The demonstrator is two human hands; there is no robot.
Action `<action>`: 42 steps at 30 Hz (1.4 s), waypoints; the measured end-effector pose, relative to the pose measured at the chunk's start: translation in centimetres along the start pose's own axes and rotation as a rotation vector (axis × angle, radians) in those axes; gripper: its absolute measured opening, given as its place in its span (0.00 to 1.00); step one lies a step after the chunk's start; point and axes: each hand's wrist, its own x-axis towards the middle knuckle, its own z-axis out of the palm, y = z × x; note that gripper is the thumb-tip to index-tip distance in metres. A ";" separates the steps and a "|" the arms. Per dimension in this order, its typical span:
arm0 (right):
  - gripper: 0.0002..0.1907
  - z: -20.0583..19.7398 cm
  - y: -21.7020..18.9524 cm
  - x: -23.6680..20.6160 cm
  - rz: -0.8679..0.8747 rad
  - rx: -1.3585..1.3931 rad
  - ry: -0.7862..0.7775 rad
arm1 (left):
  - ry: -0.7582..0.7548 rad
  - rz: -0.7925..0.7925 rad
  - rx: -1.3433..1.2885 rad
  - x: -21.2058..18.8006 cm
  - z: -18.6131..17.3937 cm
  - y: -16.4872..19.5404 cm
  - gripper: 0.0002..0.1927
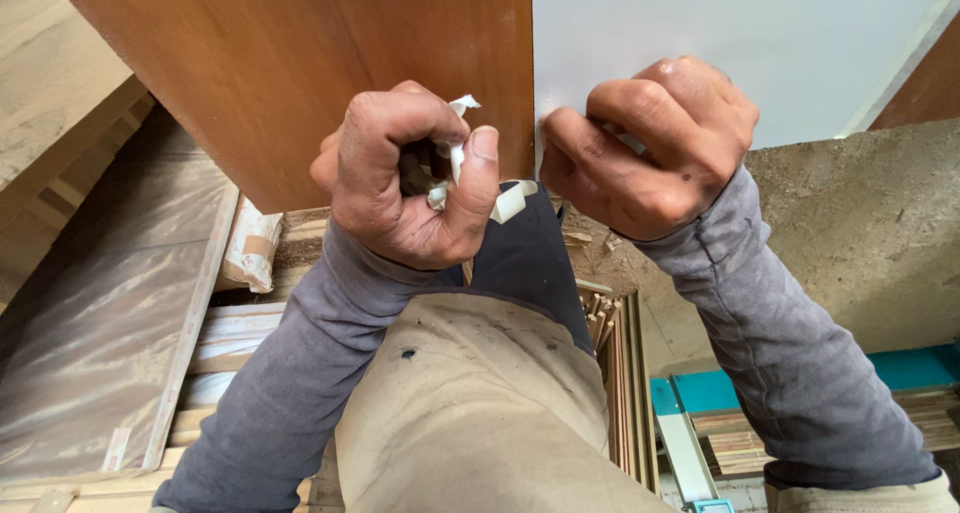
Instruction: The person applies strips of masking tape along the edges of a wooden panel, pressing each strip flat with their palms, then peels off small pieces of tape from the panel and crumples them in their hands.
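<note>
Peeling is what I read here: my left hand (405, 178), at centre frame, is curled tight, thumb and fingers pinching a curling white strip (508, 201) of thin film or tape. I judge it light, limp and easily torn, best gripped close to where it leaves the surface. The strip trails just right of that pinch, at the seam between the brown wood panel (300, 63) and the white panel (720, 23). My right hand (650, 148) is fisted against the white panel's edge; I cannot tell whether it holds anything.

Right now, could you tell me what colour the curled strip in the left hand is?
The strip is off-white, seen in the head view.
</note>
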 end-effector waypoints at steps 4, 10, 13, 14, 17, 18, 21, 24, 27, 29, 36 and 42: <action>0.11 -0.1 0.2 -0.2 0.079 0.107 -0.015 | 0.004 0.005 -0.013 0.1 0.0 0.1 0.12; 0.13 0.0 -0.1 0.1 0.086 0.017 0.026 | 0.003 0.011 -0.002 0.3 0.0 0.3 0.12; 0.15 -0.1 -0.3 0.3 0.065 -0.021 0.003 | 0.010 0.014 -0.003 0.3 0.1 0.3 0.12; 0.15 -0.2 -0.3 0.3 0.053 -0.019 0.004 | 0.011 0.015 -0.003 0.3 0.1 0.3 0.12; 0.15 -0.1 -0.2 0.2 0.024 -0.020 0.010 | 0.006 0.031 -0.003 0.3 0.1 0.1 0.12; 0.15 -0.1 -0.1 0.2 0.021 -0.019 0.009 | 0.002 0.038 -0.005 0.3 0.1 0.0 0.12; 0.12 0.1 0.1 0.0 0.025 0.038 -0.008 | 0.004 0.046 -0.001 0.4 0.1 -0.2 0.11; 0.11 0.5 0.3 -0.1 0.058 0.062 0.026 | 0.001 0.044 0.002 0.4 0.1 -0.1 0.11; 0.12 0.6 0.3 -0.3 0.079 0.046 0.021 | 0.003 0.032 0.004 0.3 0.1 0.1 0.11; 0.12 0.4 0.2 -0.3 0.066 0.028 0.008 | 0.007 0.032 0.006 0.3 0.1 0.1 0.11; 0.10 -0.1 0.1 -0.1 0.020 0.044 -0.051 | 0.001 0.046 0.010 0.5 0.1 -0.1 0.11; 0.10 0.1 0.4 -0.1 0.094 0.146 -0.007 | 0.002 0.047 0.024 0.4 0.0 0.0 0.11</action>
